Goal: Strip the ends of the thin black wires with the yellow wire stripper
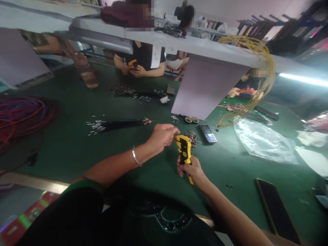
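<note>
My right hand (191, 168) is wrapped round the handles of a yellow and black wire stripper (185, 150), its head pointing up and away from me. Just left of that head, my left hand (162, 136) pinches a thin dark wire (175, 124) between thumb and forefinger; most of the wire is hidden by the fingers. A bundle of black wires (118, 125) with bare, shiny ends lies on the green table beyond my left forearm. Behind the stripper is a heap of small metal-tipped pieces (192, 139), too small to name exactly.
A keypad phone (208, 133), two tape rolls (192, 120) and a clear plastic bag (263, 140) lie to the right. Nearer me is a smartphone (276, 208). Red and blue cable coils (23, 119) sit at left. A panel (205, 85) stands ahead; co-workers sit opposite.
</note>
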Tool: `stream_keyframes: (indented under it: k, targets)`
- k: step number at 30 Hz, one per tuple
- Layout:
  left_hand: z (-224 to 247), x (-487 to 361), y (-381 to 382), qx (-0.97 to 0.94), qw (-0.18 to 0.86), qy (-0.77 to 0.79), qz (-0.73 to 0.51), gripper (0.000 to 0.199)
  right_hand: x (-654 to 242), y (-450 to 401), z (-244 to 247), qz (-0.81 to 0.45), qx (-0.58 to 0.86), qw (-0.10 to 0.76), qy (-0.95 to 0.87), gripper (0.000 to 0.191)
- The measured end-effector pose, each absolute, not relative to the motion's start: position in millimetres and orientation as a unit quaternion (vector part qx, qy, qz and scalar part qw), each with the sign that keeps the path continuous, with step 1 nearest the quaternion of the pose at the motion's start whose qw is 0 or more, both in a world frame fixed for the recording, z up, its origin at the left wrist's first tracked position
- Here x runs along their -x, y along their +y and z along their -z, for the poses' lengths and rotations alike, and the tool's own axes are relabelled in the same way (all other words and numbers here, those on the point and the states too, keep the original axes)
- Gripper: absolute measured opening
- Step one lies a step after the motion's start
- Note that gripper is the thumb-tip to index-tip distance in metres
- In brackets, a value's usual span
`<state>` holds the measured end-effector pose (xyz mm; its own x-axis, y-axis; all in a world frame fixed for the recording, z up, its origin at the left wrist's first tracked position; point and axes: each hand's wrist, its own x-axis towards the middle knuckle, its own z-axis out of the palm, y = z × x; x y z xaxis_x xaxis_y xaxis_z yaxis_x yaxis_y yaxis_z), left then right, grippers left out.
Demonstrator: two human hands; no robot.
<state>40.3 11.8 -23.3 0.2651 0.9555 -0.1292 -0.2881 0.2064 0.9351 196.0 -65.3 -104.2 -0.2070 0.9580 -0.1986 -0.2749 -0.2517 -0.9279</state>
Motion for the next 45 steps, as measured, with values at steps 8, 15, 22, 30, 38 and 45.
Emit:
stream_keyframes:
  k: [8, 15, 22, 30, 38, 45]
  targets:
    - [28.7, -28.2, 34.8, -0.406, 0.699, 0.378, -0.452, 0.022, -189.2, -76.4, 100.8, -0.713, 0.372, 0.466, -0.369, 0.019]
    - [31.3, -29.3, 35.6, -0.39, 0.724, 0.371, -0.432, 0.026, -190.6, -78.5, 100.3, -0.72, 0.362, 0.451, -0.383, 0.019]
    - [43.7, -30.4, 39.1, -0.382, 0.747, 0.352, -0.415, 0.024, -188.4, -84.1, 97.1, -0.691, 0.399, 0.419, -0.433, 0.019]
    - [32.2, -27.2, 36.5, -0.389, 0.727, 0.365, -0.432, 0.023, -195.8, -66.2, 103.8, -0.694, 0.402, 0.445, -0.398, 0.02]
    - [29.7, -28.1, 35.4, -0.406, 0.715, 0.377, -0.427, 0.025, -192.5, -67.2, 102.0, -0.715, 0.384, 0.443, -0.38, 0.02]
    - [39.0, -28.6, 41.7, -0.396, 0.733, 0.37, -0.411, 0.025, -192.0, -70.3, 100.6, -0.716, 0.382, 0.461, -0.36, 0.021]
